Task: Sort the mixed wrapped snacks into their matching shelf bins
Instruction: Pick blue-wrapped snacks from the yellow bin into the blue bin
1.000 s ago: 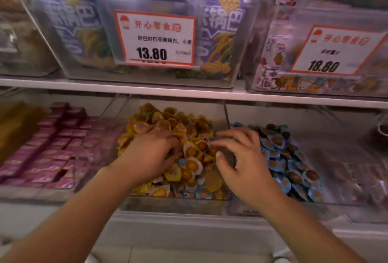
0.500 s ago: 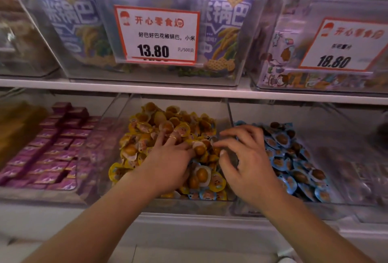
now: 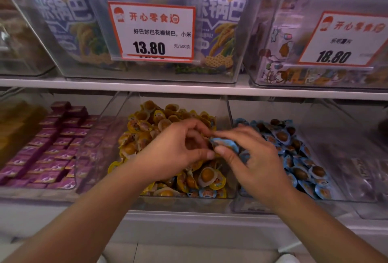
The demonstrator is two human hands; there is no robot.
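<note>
Both hands meet over the middle bin (image 3: pixel 130 115) of yellow snacks (image 3: pixel 206 175): left hand (image 3: pixel 176 153) with fingers curled, right hand (image 3: pixel 255 157) pinching a blue-wrapped snack (image 3: pixel 225 144) between thumb and fingers, left of the blue snack bin (image 3: pixel 340 157), under a white shelf (image 3: pixel 189 89)

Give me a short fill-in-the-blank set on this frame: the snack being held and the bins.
1. The right hand pinches a snack in a ____ wrapper.
2. The left hand is over the bin of mostly ____ wrapped snacks.
3. The middle price tag above reads ____.

Missing words: blue; yellow; 13.80
</note>
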